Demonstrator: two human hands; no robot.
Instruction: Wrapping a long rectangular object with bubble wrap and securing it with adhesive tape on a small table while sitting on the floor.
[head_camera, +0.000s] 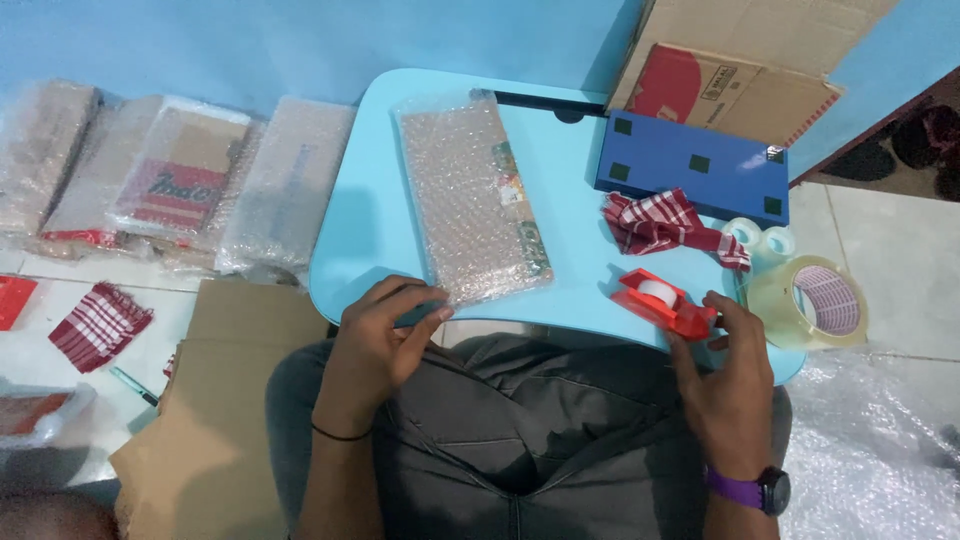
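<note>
The left hand (385, 335) is pinching the near corner of a bubble-wrapped parcel (470, 200), thumb and fingers closing on the wrap at the table's (560, 170) near edge. The parcel is lying flat on the light-blue table, running from 12 o'clock down toward 7 o'clock. The right hand (725, 370) is gripping the near end of a red tape dispenser (662, 300) at 4 o'clock from the parcel. A checked cloth (665, 222) is lying just beyond the dispenser, touching a blue box (690, 165) at 2 o'clock. A big tape roll (815, 303) is sitting at 3 o'clock, just beside the right hand.
</note>
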